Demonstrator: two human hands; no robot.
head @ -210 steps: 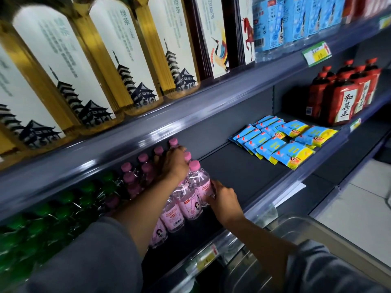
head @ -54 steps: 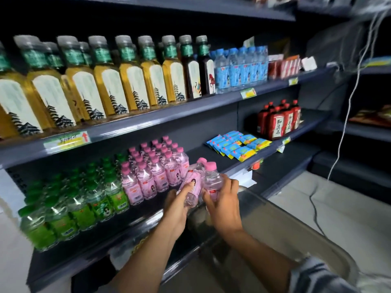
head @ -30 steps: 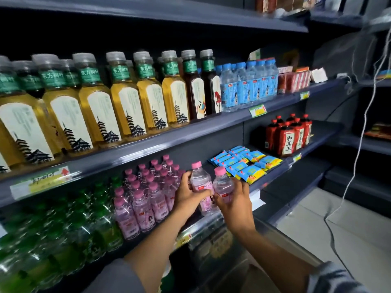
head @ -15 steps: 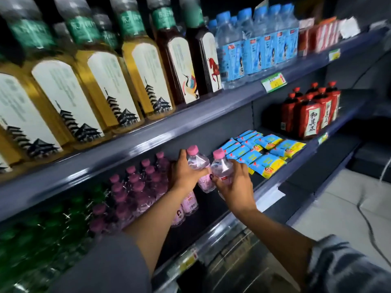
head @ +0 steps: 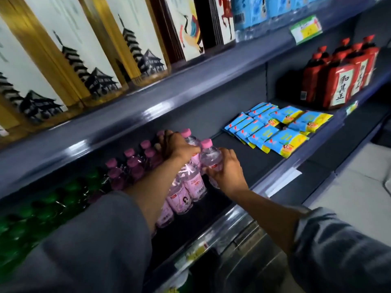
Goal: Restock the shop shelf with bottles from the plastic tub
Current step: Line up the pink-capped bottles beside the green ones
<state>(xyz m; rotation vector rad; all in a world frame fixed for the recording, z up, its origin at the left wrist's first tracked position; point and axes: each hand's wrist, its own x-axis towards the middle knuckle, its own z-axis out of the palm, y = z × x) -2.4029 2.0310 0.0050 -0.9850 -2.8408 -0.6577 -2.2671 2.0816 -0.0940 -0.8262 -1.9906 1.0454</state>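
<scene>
Head view; I log the fingers [head: 229, 154] of my right hand [head: 226, 174] first: curled round a pink-capped bottle [head: 210, 157], thumb low on its near side, fingertips wrapping its far side; the bottle stands tilted slightly, cap toward 12 o'clock, over the dark shelf deck [head: 243, 166]; whether its base touches the deck I cannot tell, the hand hides it. My left hand [head: 176, 148] lies just at 9 o'clock of that; its fingers are bent over the neck of a second pink-capped bottle [head: 191, 142], thumb pressed toward the right-hand bottle; the two bottles touch at the shoulders. Both sleeves are grey, pushed back on the forearms.

Outward from the hands: a row of matching pink bottles [head: 186, 187] runs toward 6 o'clock under my left forearm, labels facing me; more pink caps [head: 131, 161] packed at 9 o'clock; green-capped bottles [head: 53, 199] beyond them at 8 o'clock, blurred. At 2 o'clock on the same shelf, well apart from the hands, lie flat blue-and-yellow sachets [head: 279, 130]; past them at 2 o'clock stand red pouches [head: 338, 81] with white labels. The upper shelf at 12 o'clock bears tall amber tea bottles [head: 69, 60] and blue-labelled water bottles [head: 264, 9]. The plastic tub [head: 249, 256] sits at 5 o'clock, below the shelf edge, only its rim area visible; contents not discernible.
</scene>
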